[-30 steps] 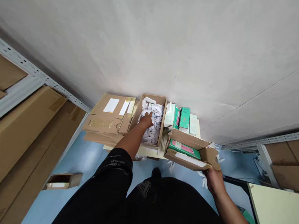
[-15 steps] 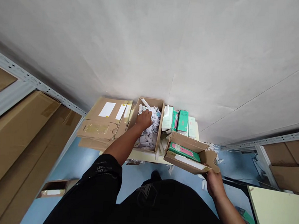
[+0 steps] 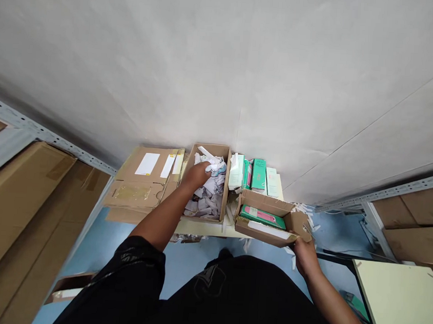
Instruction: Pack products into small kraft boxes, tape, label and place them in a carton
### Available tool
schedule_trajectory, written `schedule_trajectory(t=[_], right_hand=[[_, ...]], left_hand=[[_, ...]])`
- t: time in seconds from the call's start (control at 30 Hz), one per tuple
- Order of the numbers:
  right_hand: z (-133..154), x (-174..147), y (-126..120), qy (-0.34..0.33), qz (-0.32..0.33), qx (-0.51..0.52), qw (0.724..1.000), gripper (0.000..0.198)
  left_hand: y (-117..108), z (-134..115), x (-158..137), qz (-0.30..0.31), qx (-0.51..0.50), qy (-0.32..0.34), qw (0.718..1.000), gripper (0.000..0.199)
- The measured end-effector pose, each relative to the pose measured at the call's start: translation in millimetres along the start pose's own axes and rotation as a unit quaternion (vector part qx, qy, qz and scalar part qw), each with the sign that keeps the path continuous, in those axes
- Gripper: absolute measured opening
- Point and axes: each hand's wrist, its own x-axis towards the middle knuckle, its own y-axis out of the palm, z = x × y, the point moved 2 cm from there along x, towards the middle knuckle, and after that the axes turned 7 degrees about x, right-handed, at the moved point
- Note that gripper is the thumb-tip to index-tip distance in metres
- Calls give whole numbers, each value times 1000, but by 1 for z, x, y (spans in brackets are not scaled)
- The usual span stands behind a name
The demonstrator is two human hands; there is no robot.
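My left hand (image 3: pixel 198 174) is closed on a bunch of crumpled white paper (image 3: pixel 216 168) inside an open cardboard box (image 3: pixel 225 182). More paper scraps (image 3: pixel 206 204) fill that box. My right hand (image 3: pixel 306 257) grips the near right corner of a smaller open carton (image 3: pixel 263 234), its fingers partly hidden under the cardboard. A green and pink box (image 3: pixel 263 216) lies inside this carton, which is tilted toward me. Several green and white boxes (image 3: pixel 259 174) stand behind it against the wall.
Flattened cardboard boxes (image 3: pixel 136 179) are stacked at the left of the low table (image 3: pixel 205 228). Big cartons (image 3: pixel 23 209) fill a shelf at the far left, and more cartons (image 3: pixel 397 207) sit on the right shelf. A pale tabletop (image 3: pixel 399 300) juts in at lower right. Paper scraps litter the floor.
My left hand has closed on some paper and lifted it slightly within the box. My right hand still holds the carton. The whole view has shifted a little.
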Motion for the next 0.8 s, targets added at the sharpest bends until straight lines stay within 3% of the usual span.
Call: schedule_trajectory(t=[0.07,0.17,0.27,0.37,0.43,0.53,0.67,0.73,0.8], right_hand=[[0,2,1,-2,-4,-4,1000,49],[2,3,5,-8,-14,-13,1000,47],[5,0,7,-27,-20,-26,999,42],[4,-5,5,-41,-18,-34,998,38],[2,-9,1,-46,-18,-31,998,39],[0,-16,-8,-53,-24,-22,998,45],[0,-27,-22,-62,-35,-28,997,49],[0,-34,-32,-62,-49,-22,997,48],[1,-42,-47,-56,-73,-9,996,46]], left_hand=[[-23,-13,-21,-43,-67,-14,997,46],[-47,-59,-59,-16,-152,80,985,47],[-49,-121,-91,78,-184,225,954,51],[-37,-164,-106,102,-199,294,929,66],[-29,-172,-108,105,-214,295,925,68],[-25,-162,-108,88,-248,257,930,55],[-21,-146,-115,-21,-289,220,931,32],[-10,-149,-121,-73,-322,191,924,32],[9,-161,-128,-58,-382,148,910,39]])
